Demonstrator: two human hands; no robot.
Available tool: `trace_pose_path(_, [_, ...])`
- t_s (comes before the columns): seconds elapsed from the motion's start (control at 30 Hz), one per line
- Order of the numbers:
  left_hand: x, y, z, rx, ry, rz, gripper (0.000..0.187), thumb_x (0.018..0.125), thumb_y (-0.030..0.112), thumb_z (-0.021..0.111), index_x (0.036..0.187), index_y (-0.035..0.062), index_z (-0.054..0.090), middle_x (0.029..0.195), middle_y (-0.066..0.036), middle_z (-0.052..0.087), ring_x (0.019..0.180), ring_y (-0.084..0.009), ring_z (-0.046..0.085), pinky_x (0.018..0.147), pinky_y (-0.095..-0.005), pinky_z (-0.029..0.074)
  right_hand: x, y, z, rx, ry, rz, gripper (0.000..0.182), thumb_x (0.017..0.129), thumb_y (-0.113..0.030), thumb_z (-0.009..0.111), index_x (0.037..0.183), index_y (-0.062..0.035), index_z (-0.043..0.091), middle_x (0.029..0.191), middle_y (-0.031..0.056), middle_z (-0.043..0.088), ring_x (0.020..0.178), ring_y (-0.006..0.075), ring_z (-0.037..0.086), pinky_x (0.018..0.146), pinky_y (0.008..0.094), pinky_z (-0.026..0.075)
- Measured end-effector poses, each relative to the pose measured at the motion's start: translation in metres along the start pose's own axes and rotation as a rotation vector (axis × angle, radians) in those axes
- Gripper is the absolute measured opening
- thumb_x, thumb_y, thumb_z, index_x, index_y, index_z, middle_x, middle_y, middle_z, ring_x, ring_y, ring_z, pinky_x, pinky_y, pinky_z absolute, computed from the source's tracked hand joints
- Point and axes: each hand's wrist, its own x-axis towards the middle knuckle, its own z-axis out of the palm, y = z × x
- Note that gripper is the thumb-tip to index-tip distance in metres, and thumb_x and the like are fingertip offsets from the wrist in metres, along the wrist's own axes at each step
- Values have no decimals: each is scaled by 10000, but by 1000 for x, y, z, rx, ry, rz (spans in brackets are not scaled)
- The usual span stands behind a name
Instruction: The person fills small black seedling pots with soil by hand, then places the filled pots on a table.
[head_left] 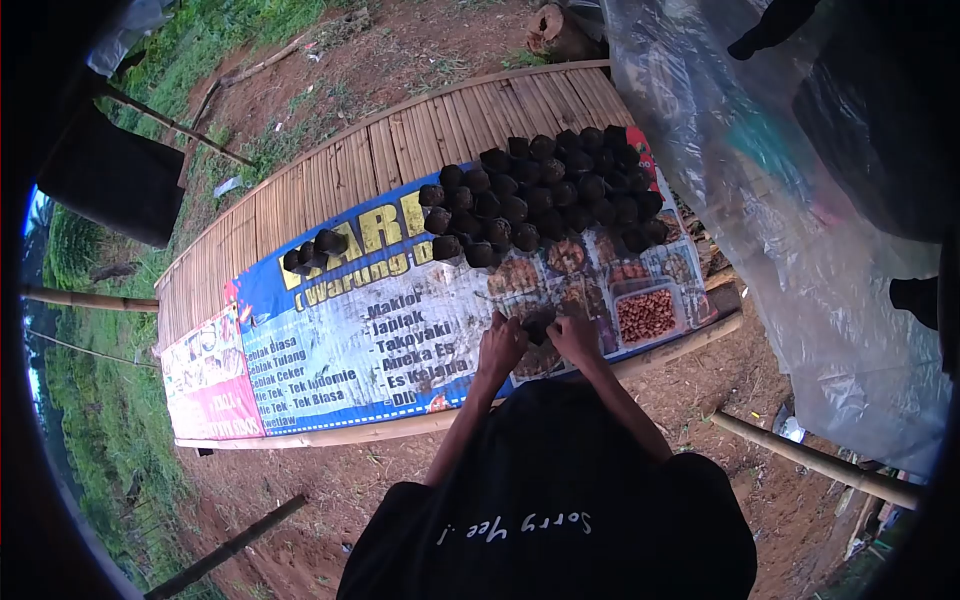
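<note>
Between my two hands is a small black seedling bag (538,326), low over the printed banner (330,372) near the table's front edge. The fingers of my left hand (503,345) are closed on its left side. On its right side, my right hand (576,340) is closed on it too. What is inside this bag is too dark to make out. Just right of my right hand, a clear plastic container (646,313) holds reddish-brown seeds or nuts. Beyond my hands, many similar black bags (540,200) stand packed together.
A few more black bags (328,243) stand at the left on the bamboo-slat table (375,150). Clear plastic sheeting (760,220) hangs along the right side. Bamboo poles (815,462) stick out around the table, over bare reddish soil (330,510).
</note>
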Motion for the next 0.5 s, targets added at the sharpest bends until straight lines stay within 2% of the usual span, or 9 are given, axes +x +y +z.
trace_pose_path(0.07, [0,3,-5,7,-7,-22,173,772,150,602,871,8,609,947,-253,530,719,-448,608,638,-514,508,4,-3,-2,21,-23,-19,254,783,-293,633,725,-48,664,624,160,618,625,357,623,642,460,494])
trace_pose_path(0.13, [-1,10,-5,-58,17,-64,170,791,166,590,874,20,623,947,-226,539,791,-441,606,709,-514,501,3,-5,1,-5,81,-45,255,784,-296,637,740,-46,668,629,163,620,631,354,626,638,456,492])
trace_pose_path(0.23, [1,2,2,33,-50,-109,168,790,170,596,862,21,625,938,-219,551,785,-438,608,693,-511,503,6,1,5,26,-10,9,287,799,-325,636,750,-44,670,625,165,619,639,356,629,648,452,496])
trace_pose_path(0.33, [1,3,-5,11,30,-13,190,769,181,607,839,6,583,898,-244,530,698,-443,600,637,-525,500,-1,-2,-6,68,89,-10,346,818,-386,621,749,-51,673,636,166,625,650,363,633,649,456,502])
trace_pose_path(0.37, [1,7,-7,10,30,-16,190,769,181,607,839,6,583,898,-244,530,698,-443,600,637,-525,500,-4,-5,-11,67,86,-11,346,818,-386,621,749,-51,673,636,166,625,650,363,633,649,456,502])
trace_pose_path(0.43, [7,17,-14,67,45,-13,197,784,189,634,900,35,594,913,-220,543,697,-435,607,632,-522,499,-12,-7,-12,-133,63,-16,396,837,-431,591,751,-55,679,661,171,637,668,368,639,646,465,505])
trace_pose_path(0.5, [12,16,-15,99,35,34,210,787,195,628,904,32,567,901,-228,537,685,-436,603,618,-523,496,-18,-6,-6,-118,-15,3,394,841,-425,582,752,-55,681,671,177,641,676,376,640,647,476,505])
